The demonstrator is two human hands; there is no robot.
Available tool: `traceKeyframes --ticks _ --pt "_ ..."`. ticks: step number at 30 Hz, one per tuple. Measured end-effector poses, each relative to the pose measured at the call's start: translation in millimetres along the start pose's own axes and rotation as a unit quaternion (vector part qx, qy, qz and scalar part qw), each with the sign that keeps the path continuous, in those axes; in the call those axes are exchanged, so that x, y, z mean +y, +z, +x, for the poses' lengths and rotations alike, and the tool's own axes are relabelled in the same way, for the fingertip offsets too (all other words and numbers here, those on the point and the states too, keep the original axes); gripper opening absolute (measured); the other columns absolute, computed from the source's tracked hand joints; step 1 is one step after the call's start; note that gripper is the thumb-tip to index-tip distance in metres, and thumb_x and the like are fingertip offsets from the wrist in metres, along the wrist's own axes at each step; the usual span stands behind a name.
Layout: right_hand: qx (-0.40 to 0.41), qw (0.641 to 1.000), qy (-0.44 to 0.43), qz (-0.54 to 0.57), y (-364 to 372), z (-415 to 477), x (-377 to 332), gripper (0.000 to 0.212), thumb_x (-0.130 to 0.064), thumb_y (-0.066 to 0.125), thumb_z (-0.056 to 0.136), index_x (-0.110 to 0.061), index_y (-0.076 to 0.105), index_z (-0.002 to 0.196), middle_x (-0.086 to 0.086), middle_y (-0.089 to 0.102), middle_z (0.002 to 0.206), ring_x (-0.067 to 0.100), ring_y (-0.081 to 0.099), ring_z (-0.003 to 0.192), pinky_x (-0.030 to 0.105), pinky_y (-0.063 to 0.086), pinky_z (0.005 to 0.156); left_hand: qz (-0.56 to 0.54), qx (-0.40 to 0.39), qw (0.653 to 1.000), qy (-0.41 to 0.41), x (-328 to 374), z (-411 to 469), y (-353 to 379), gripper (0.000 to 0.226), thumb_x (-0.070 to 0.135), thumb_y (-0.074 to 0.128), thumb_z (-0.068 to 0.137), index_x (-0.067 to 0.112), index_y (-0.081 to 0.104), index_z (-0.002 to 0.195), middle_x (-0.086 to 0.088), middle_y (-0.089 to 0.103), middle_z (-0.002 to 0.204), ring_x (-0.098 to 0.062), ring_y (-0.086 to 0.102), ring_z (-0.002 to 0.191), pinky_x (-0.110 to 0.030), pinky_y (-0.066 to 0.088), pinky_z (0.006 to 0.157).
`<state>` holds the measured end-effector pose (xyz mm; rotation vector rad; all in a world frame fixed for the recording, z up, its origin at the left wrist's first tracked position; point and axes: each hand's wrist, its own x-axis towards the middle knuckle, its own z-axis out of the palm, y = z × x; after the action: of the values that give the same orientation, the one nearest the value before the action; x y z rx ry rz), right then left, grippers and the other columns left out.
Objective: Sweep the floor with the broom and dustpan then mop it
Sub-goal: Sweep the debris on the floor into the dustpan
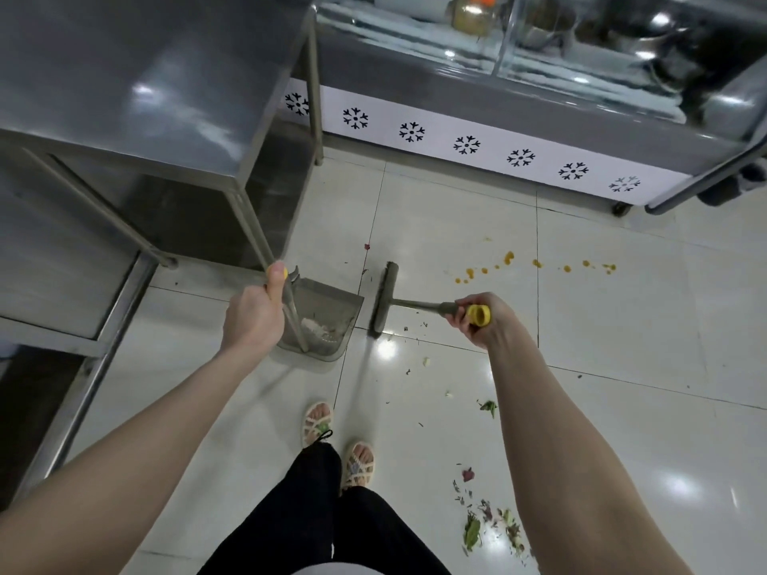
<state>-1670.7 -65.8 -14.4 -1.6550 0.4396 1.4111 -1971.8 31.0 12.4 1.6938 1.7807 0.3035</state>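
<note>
Broom (385, 298), grey, flat-headed, yellow-capped handle: gripped by the right hand (477, 321), head set on the pale tiled floor (415, 226) just beside the mouth of the grey long-handled dustpan (328, 321), presumably so scraps are pushed in. The dustpan is steadied by the left hand (253, 317), curled round its handle. Green leaf scraps (489, 524) and orange spots (508, 256) are not yet swept.

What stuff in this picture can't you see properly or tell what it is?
Head view:
The pale clump in the dustpan: too blurred to name.
The orange spots on the floor: too small to tell what spilled.
Jars in the counter: blurred, cut off by the top edge.
The mop: nowhere in view.
</note>
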Motion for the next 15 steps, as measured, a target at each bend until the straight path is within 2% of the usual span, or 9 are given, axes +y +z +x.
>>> traceKeyframes --ticks 3,7,10,13,15 --pt "-0.014 0.999 0.011 0.035 21.4 7.2 -8.2 0.015 0.002 0.048 0.087 0.001 0.05 0.102 0.023 0.055 0.079 0.01 0.048 0.029 0.014 0.039 0.029 0.004 -0.005 1.0 0.004 5.8 12.0 -11.6 0.075 0.058 0.013 0.096 0.004 0.049 0.059 -0.011 0.048 0.061 -0.031 0.046 0.071 -0.037 0.032 0.066" --pt "-0.026 0.998 0.035 0.054 47.8 19.1 -9.9 0.019 0.001 0.049 0.087 0.003 0.051 0.106 0.023 0.054 0.08 0.011 0.049 0.029 0.014 0.039 0.029 0.012 -0.023 1.0 0.01 10.5 29.2 -17.7 0.072 0.06 0.013 0.095 0.008 0.048 0.058 -0.015 0.054 0.076 -0.031 0.047 0.075 -0.036 0.035 0.068" --pt "-0.018 0.996 0.054 0.071 55.8 26.8 -2.0 0.017 -0.001 0.05 0.088 0.002 0.05 0.105 0.023 0.054 0.082 0.013 0.049 0.028 0.014 0.04 0.029 0.003 -0.032 0.999 0.014 10.7 37.6 -15.4 0.073 0.06 0.013 0.095 0.009 0.05 0.059 -0.013 0.058 0.077 -0.031 0.051 0.075 -0.035 0.037 0.068" --pt "0.017 0.992 0.062 0.109 46.8 29.1 1.8 0.01 -0.001 0.049 0.09 0.002 0.052 0.099 0.021 0.054 0.085 0.016 0.049 0.025 0.015 0.04 0.029 0.01 -0.039 0.999 0.023 11.8 38.1 -10.6 0.072 0.059 0.013 0.096 0.009 0.051 0.058 -0.012 0.057 0.072 -0.03 0.05 0.074 -0.035 0.035 0.068" --pt "0.03 0.99 0.07 0.12 29.8 30.7 4.9 0.01 -0.002 0.049 0.09 0.002 0.052 0.099 0.02 0.054 0.082 0.015 0.048 0.025 0.014 0.039 0.028 0.015 -0.046 0.998 0.031 16.4 35.5 -5.4 0.073 0.057 0.014 0.096 0.007 0.048 0.057 -0.009 0.052 0.063 -0.026 0.046 0.065 -0.035 0.033 0.066"
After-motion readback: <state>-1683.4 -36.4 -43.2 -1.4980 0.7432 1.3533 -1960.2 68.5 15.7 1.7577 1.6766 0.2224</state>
